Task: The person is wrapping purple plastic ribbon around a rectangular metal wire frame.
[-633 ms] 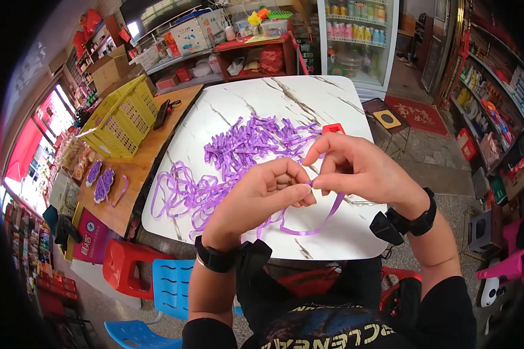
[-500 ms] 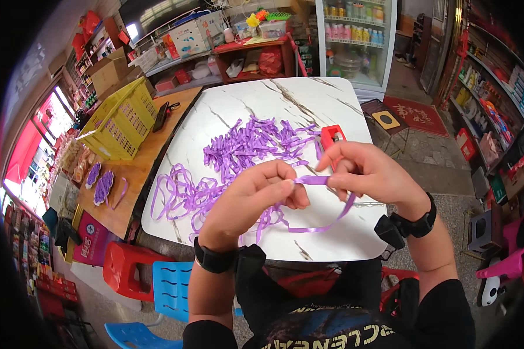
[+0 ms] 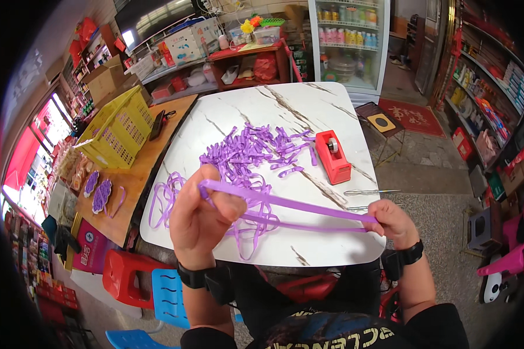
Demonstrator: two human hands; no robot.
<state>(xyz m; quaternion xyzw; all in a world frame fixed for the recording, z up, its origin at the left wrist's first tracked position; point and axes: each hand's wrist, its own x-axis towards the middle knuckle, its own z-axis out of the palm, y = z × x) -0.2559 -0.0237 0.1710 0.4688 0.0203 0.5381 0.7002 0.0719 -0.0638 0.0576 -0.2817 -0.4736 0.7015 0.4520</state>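
A purple ribbon stretches in two strands between my hands above the white marbled table. My left hand is closed on its looped end, with the ribbon passing over the fingers. At the table's right side, my right hand pinches the other end of the strands. Behind my hands lies a heap of short folded purple ribbon pieces. Loose long coils of ribbon spread to the left of my left hand and partly under it.
A red tape dispenser stands right of the heap. Thin metal tools lie near my right hand. On the wooden table to the left are a yellow basket and purple ribbon bundles. A blue chair and red stool stand front left.
My hands have moved apart: the right went right and nearer, away from the tape dispenser, the left went left. The ribbon between them is now drawn out long and doubled.
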